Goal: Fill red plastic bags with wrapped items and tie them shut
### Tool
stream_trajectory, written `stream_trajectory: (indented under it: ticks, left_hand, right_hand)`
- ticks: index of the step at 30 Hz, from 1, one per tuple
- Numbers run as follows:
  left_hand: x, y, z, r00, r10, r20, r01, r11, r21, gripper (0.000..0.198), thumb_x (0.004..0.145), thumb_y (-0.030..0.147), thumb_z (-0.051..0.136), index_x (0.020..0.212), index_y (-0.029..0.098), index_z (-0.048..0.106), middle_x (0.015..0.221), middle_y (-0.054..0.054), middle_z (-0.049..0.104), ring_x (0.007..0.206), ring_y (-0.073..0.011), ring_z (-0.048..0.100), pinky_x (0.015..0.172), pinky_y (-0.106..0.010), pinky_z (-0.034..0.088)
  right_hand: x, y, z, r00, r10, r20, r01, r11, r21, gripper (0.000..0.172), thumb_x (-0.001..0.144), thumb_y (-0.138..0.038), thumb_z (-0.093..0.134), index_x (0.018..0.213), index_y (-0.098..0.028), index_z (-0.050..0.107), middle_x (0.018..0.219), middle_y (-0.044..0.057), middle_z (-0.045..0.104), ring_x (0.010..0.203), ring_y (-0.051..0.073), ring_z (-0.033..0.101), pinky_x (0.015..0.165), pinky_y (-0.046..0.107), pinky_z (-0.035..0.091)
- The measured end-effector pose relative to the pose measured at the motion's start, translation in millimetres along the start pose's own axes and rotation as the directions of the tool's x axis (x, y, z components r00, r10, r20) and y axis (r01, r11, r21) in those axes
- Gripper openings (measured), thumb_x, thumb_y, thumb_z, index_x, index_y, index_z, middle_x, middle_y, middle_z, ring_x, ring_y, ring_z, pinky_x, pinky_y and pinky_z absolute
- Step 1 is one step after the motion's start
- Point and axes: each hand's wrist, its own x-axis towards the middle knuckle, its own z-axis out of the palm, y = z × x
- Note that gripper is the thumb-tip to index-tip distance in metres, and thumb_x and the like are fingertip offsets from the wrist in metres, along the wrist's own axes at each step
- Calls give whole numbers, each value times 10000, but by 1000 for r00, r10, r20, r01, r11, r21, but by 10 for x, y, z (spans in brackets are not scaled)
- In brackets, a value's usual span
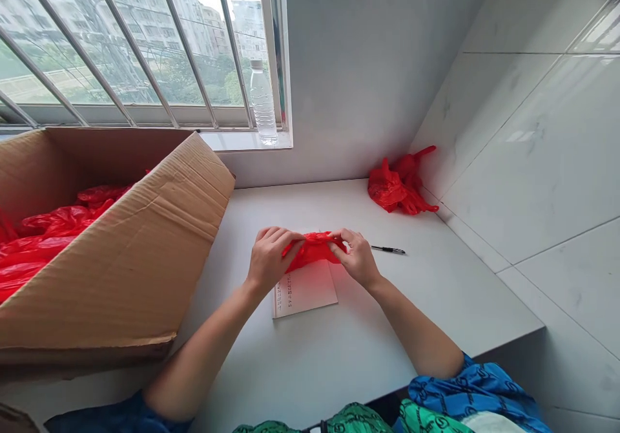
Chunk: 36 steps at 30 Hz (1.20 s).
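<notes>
Between my two hands a red plastic bag (pixel 316 249) is stretched sideways, bunched along its upper edge. My left hand (pixel 274 256) pinches its left end, thumb against fingers. At the opposite end my right hand (pixel 354 256) pinches it the same way. Below the bag a pale notebook (pixel 308 289) with handwriting down its left side lies on the white table (pixel 252 355); the bag covers its upper part. A dark pen (pixel 389 249) rests on the table just right of my right hand.
A large open cardboard box (pixel 121 258) holding red plastic bags (pixel 53 232) stands at the left. Another crumpled red bag (pixel 402 182) lies in the back right corner by the tiled wall (pixel 547 161). A water bottle (pixel 263 105) stands on the windowsill beside the barred window.
</notes>
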Motion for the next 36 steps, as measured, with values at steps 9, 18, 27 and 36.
stream_trajectory:
  ticks: [9,18,27,36]
  left_hand:
    - [105,-206,-266,847,-516,-128,266,619,-739,238,881,370,637,1041,215,554,956,-41,646,898,-163,633,803,-282,521]
    - [165,358,-579,997,-54,-49,18,828,-561,237,845,163,451,704,187,640,975,-75,589,947,-213,585,938,-399,491]
    - [100,371,-866,895,7,445,126,955,-269,336,871,226,342,818,185,671,619,-11,620,535,-146,497,543,-272,324]
    - [14,293,-367,810,-200,551,3,941,338,601,1021,423,296,608,201,672,681,-65,698,813,-232,612,917,-402,367]
  right_hand:
    - [87,136,-195,953,235,-191,-160,926,341,157,916,-390,533,928,-234,534,900,31,657,810,185,626,701,312,520]
    - [-20,-449,-349,812,-438,-386,417,898,-141,214,932,-199,533,1132,-267,566,990,67,660,941,222,649,808,397,541]
    - [189,-349,-112,856,185,483,146,809,-569,353,789,-366,732,1083,-199,632,972,70,701,836,224,648,576,260,397]
    - [321,-468,-19,762,290,579,83,843,-532,419,817,-477,673,1142,-221,608,966,57,694,821,216,634,550,257,370]
